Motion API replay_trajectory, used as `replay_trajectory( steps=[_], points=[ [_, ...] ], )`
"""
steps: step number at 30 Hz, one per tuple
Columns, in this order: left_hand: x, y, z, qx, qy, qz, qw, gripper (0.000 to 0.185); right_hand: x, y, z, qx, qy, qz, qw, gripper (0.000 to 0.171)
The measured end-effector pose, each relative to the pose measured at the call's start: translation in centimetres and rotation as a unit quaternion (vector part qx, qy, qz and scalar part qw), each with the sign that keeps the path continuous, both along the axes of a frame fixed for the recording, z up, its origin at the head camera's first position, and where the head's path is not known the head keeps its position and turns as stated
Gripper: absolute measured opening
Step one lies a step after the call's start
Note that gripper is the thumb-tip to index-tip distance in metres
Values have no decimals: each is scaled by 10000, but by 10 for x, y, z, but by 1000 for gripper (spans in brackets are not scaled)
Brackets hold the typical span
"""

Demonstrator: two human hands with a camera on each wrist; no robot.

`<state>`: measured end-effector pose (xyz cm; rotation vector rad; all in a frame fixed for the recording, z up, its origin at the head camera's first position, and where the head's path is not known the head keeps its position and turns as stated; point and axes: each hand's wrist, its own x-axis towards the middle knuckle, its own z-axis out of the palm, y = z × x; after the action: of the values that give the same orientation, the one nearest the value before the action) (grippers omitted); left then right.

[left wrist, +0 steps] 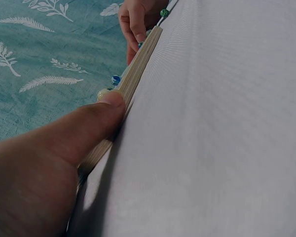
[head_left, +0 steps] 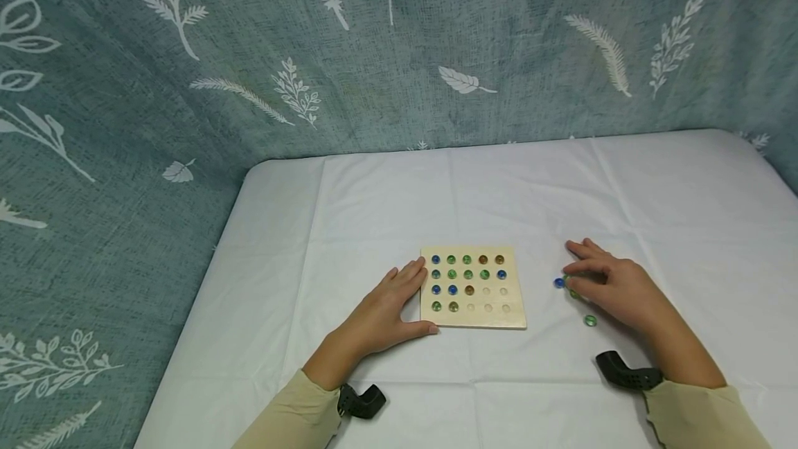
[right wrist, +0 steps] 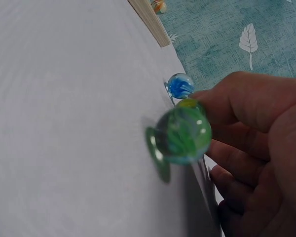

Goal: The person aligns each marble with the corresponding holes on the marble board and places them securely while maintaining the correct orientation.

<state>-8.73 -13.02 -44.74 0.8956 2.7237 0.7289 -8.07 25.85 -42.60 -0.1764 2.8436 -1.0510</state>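
A pale wooden board (head_left: 474,322) lies flat, with rows of blue, green and amber marbles in its hollows; several hollows at the lower right show bare wood. My left hand (head_left: 385,310) rests against the board's left side, fingers stretched along that edge and thumb (left wrist: 108,106) pressing at the near left corner. Right of the board, the thumb and index finger of my right hand (head_left: 623,293) pinch a green marble, mostly covered by the fingers. Close by the fingertips sits a blue marble (right wrist: 180,86), with a yellow-green marble (right wrist: 189,103) at the thumb.
Nearer the wrist lies a loose green marble (head_left: 590,321). A creased white cloth (head_left: 386,206) covers the table. Behind and to the left hangs a teal curtain (head_left: 374,89) with white leaf prints. Black wrist cameras (head_left: 361,402) sit at both cuffs.
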Motion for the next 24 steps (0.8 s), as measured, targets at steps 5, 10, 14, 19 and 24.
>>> replay_trajectory(
  steps=[5,10,14,19,24],
  points=[
    [0,0,0,-1,8,4,10000,97,0,0,-2,63,93,-4,9999,31],
    [0,0,1,-10,5,16,10000,98,0,-1,-3,101,179,-12,9998,31],
    [0,0,1,0,19,14,10000,98,0,-1,-4,140,186,-37,9997,30],
    [0,0,1,21,57,-1,10000,97,0,-1,-3,145,171,-47,9997,30],
    [0,0,0,2,69,-5,10000,98,1,-2,-3,122,214,-55,9997,30]
  ],
)
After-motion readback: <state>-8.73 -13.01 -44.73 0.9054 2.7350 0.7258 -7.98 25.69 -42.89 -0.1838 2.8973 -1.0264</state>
